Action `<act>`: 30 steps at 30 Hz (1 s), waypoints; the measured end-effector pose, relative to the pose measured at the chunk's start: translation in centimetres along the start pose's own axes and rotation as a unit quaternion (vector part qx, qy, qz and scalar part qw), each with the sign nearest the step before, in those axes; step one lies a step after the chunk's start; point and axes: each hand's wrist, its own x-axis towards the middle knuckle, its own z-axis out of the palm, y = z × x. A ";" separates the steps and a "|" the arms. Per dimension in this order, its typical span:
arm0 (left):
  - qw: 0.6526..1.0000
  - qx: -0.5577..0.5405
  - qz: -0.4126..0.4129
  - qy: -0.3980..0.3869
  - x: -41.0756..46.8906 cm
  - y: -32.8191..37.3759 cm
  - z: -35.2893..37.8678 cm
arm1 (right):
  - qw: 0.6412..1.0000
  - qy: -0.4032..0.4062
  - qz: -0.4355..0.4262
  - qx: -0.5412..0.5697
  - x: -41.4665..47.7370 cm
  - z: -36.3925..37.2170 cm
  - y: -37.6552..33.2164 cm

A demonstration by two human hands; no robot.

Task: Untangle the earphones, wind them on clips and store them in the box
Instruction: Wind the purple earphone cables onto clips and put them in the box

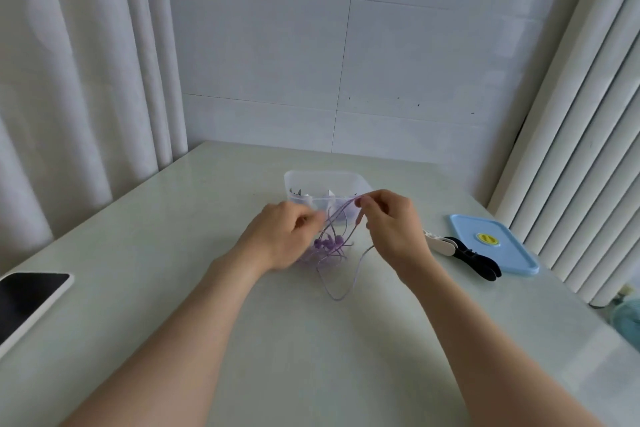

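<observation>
Both hands hold the purple earphones [329, 246] over the table [311, 340], just in front of the box [311, 180]
The right hand [391, 229] pinches a raised cord loop; the left hand [284, 236] curls its fingers on strands above the tangle. The clear box holds pale and dark bits, unclear. Clips [464, 251] and a blue lid [512, 253] with an unreadable yellow sticker [487, 238] lie right, a phone [27, 298] left; curtains [69, 80] and tiled wall [346, 62] behind

A home room, by the look of it. White curtains [79, 80] flank a tiled wall [346, 55]. A phone [27, 298] lies on the pale surface [173, 253].
</observation>
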 end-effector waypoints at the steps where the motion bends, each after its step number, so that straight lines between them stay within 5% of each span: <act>1: 1.000 0.015 0.009 -0.011 -0.2 0.1 0.2 | 1.000 -0.002 0.009 0.017 0.0 -0.1 -0.1; 6: 0.995 0.036 0.047 0.086 0.4 -0.9 0.6 | 0.985 -0.044 0.037 0.166 -0.4 0.1 -0.8; 12: 0.970 -0.082 -0.005 0.229 0.8 -0.8 0.1 | 0.987 -0.031 0.020 0.154 -0.5 -0.1 -1.0; 17: 0.912 -0.233 -0.138 0.308 0.6 0.1 -1.2 | 0.994 0.035 -0.101 -0.016 -0.2 -1.0 -0.5; 21: 0.896 -0.268 -0.193 0.298 0.7 0.1 -1.4 | 0.956 0.105 -0.128 -0.241 -0.2 -1.2 -0.5; 24: 0.897 -0.251 -0.195 0.308 0.7 0.1 -1.3 | 0.940 0.074 -0.143 -0.299 0.2 -1.3 0.3; 28: 0.890 -0.235 -0.169 0.354 0.3 0.4 -1.6 | 0.878 0.020 -0.031 -0.478 -0.3 -1.0 0.5; 30: 0.894 -0.217 -0.152 0.360 0.2 0.5 -1.7 | 0.879 -0.031 -0.010 -0.475 -0.4 -1.1 0.3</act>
